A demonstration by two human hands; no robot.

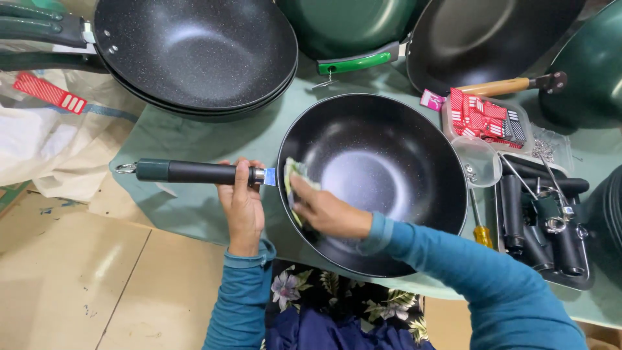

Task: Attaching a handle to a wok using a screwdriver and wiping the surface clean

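Gripping the dark handle point(194, 172) near its metal collar, the left hand point(241, 206) has its fingers curled shut around it, wrist straight and forearm running back toward the body. The right hand point(327, 212) reaches over the near rim into the black wok point(389, 175), fingers pressed closed on a small pale cloth point(295, 175), seemingly flat against the inner wall. That wok rests on the green worktop point(194, 139), with a stack of pans point(194, 55) behind it.
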